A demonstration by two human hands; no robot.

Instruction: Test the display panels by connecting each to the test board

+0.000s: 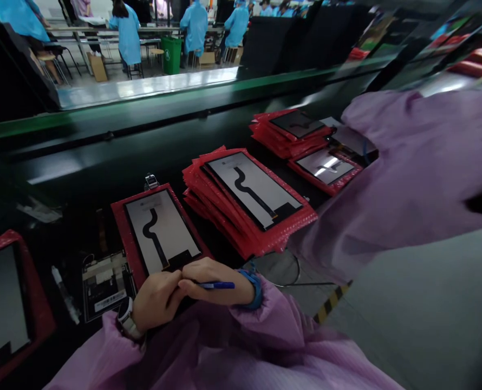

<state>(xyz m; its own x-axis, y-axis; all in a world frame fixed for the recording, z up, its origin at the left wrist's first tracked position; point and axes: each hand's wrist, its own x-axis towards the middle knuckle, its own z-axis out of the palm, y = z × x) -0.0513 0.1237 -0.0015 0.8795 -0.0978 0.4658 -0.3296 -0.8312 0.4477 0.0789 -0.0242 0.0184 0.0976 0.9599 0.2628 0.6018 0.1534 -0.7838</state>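
Note:
My right hand (214, 279) is closed around a blue pen (220, 285), whose end sticks out toward the wrist strap. My left hand (157, 303), with a watch on its wrist, is curled against the right fingertips; whatever lies between its fingers is hidden. Both hands meet at the near edge of a display panel (162, 233) with a black flex cable on its back, lying on a red bubble bag (121, 225). Just left of my left hand sits a bare device assembly (106, 284) with a barcode label.
A stack of red bubble bags (212, 200) bears another panel (253, 184). Behind it lie a second stack (285, 138) and a bagged panel (326, 165). A white pen-like tool (65, 295) lies left. A co-worker's purple sleeve (411, 162) reaches in from the right.

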